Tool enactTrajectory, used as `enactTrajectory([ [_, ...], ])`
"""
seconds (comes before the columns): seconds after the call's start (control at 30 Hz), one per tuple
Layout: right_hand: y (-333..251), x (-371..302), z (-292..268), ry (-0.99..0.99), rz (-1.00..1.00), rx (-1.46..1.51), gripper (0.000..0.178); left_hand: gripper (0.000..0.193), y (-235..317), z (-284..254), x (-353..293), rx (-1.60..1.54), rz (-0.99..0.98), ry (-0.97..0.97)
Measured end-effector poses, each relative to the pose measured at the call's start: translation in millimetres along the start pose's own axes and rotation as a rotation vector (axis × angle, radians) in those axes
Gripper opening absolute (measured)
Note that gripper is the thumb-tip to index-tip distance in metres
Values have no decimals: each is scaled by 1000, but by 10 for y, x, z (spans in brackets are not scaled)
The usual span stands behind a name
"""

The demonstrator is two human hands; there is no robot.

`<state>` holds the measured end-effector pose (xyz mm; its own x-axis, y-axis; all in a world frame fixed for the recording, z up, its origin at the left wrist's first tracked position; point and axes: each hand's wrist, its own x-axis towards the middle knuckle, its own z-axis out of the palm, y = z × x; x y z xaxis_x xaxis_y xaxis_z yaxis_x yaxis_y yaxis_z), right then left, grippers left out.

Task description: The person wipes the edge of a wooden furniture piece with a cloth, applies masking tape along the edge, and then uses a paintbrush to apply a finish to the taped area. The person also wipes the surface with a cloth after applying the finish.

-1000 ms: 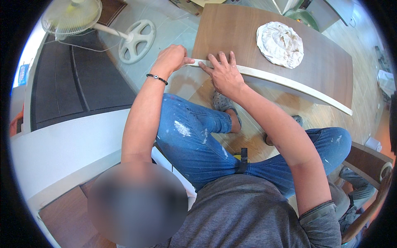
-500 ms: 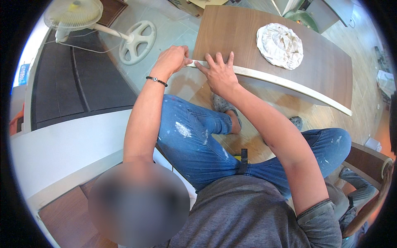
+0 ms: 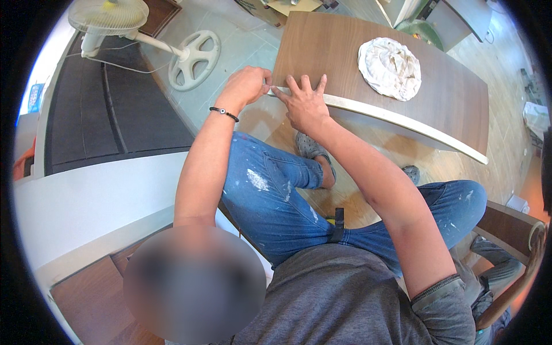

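A brown wood-grain panel lies in front of me, with a pale edge strip along its near side. At the strip's left end, my left hand is closed, thumb and fingers pinched together. Whatever small thing they grip is hidden. Right beside it, my right hand rests with fingers spread over the panel's near edge, its thumb side close to my left fingertips. A crumpled, roundish white cloth sits on the panel, beyond my right hand.
At the far left stands a white fan near a large dark panel. Behind the brown panel is a green basin. Another person's leg shows at the lower right, by a wooden chair.
My left hand has shifted slightly right, closer to the strip's end and my right hand. The right hand keeps its place on the panel. The whole view has tilted a little.
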<state>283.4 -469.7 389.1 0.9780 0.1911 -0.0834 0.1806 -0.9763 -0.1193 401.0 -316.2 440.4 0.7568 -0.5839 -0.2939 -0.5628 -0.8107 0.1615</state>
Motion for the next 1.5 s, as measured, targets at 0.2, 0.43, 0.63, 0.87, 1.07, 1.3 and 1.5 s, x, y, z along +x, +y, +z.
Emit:
enactTrajectory([
  [0.2, -22, -23, -90, -51, 3, 19, 71, 15, -35, 46, 3, -5, 9, 10],
  [0.43, -55, -23, -47, 35, 26, 4, 71, 17, -93, 111, 40, -22, 37, 43],
  [0.63, -47, -23, -20, 43, 35, -2, 67, 18, -99, 132, 83, -17, 70, 42],
  [0.87, -67, -12, -68, -31, 58, 7, 73, 19, -146, 178, 73, -5, 102, 69],
  [1.07, -60, 3, -86, -45, 54, 9, 73, 19, -147, 132, 50, -71, 110, 62],
  [1.3, -42, -18, -68, -59, 31, -20, 81, 18, -155, 77, -51, -139, 80, 101],
  [1.5, -64, -28, -54, -69, 27, -28, 82, 17, -153, -24, -125, -40, -48, 187],
])
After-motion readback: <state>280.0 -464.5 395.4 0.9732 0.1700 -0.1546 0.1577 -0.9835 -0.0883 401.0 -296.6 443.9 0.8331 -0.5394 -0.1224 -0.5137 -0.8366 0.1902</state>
